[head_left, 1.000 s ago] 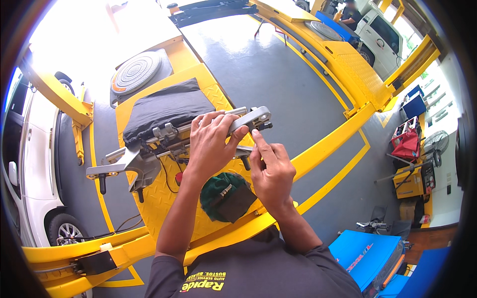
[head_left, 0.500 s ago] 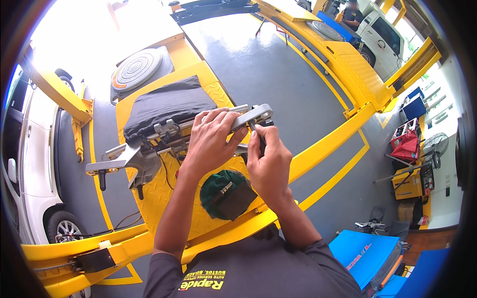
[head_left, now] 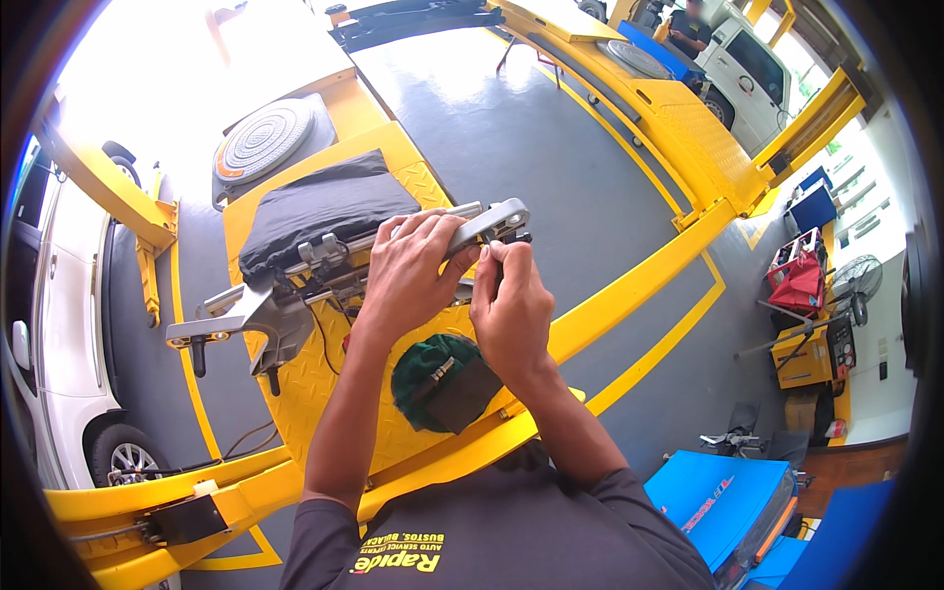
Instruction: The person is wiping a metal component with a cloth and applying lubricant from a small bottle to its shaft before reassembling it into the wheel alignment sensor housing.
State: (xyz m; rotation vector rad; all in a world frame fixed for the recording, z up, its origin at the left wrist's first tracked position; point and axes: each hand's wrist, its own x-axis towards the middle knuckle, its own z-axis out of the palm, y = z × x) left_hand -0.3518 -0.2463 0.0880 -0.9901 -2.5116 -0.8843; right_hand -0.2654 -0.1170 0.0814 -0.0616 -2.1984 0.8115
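A silver-grey metal clamp assembly [head_left: 283, 329] with rails and black pegs lies across a yellow tread-plate ramp [head_left: 320, 398], beside a folded black cloth [head_left: 310, 211]. My left hand [head_left: 413, 261] is closed over its rail and grey end arm [head_left: 497, 218] at the right. My right hand [head_left: 511, 305] is just below that arm's end, thumb and curled index finger pinched on a small dark part, largely hidden by the fingers. A dark green cap [head_left: 433, 383] lies on the ramp between my forearms.
Yellow lift rails [head_left: 629, 285] cross the bay, with a round turn plate [head_left: 265, 140] beyond. A white car [head_left: 69, 324] stands left. At right are a red bag [head_left: 798, 280], a fan [head_left: 855, 280] and blue padded boards [head_left: 713, 501]. A person [head_left: 688, 34] stands far back beside another vehicle.
My right hand's index finger, extended earlier, has curled in, and the hand has closed on the small dark part under the arm's end. My left hand stays on the assembly.
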